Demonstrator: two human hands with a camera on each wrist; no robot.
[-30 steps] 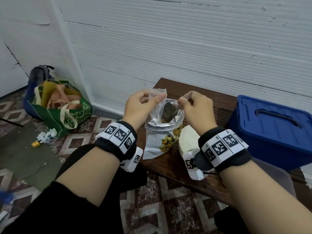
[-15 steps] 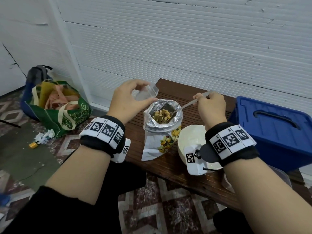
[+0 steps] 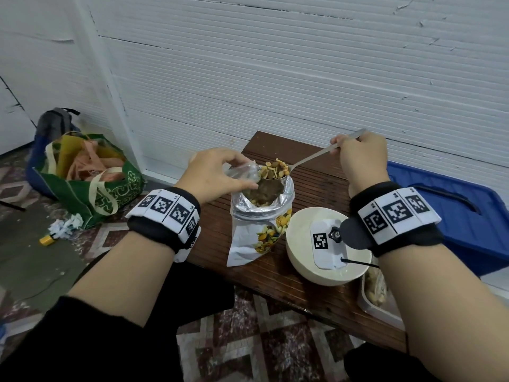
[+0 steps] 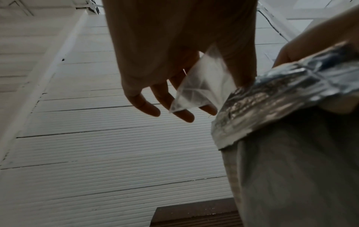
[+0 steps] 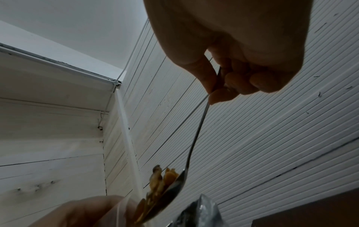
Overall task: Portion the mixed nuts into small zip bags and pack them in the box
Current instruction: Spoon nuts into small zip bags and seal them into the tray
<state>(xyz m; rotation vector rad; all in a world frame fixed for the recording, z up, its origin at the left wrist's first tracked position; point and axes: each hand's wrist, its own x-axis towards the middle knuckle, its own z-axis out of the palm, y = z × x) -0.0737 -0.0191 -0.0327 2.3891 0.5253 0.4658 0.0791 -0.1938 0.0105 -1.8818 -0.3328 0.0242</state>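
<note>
1. Head view: my left hand (image 3: 212,175) pinches a small clear zip bag (image 3: 243,173) right at the mouth of the foil nut pouch (image 3: 261,224), which stands upright on the brown bench (image 3: 325,186). My right hand (image 3: 360,158) grips the spoon (image 3: 278,173) by its handle, heaped with mixed nuts (image 3: 274,169), just above the pouch and touching the zip bag's opening. A white bowl (image 3: 300,260) sits right of the pouch, a clear box (image 3: 377,293) with nuts inside beside it, and a blue bin (image 3: 451,216) behind.

2. Left wrist view: thumb and forefinger hold the zip bag; the other fingers (image 4: 149,107) hang loose and spread. The foil pouch rim is just beside.

3. Right wrist view: fingers (image 5: 239,86) curled tight round the spoon handle, the bowl of the spoon loaded, low over the zip bag.
</note>
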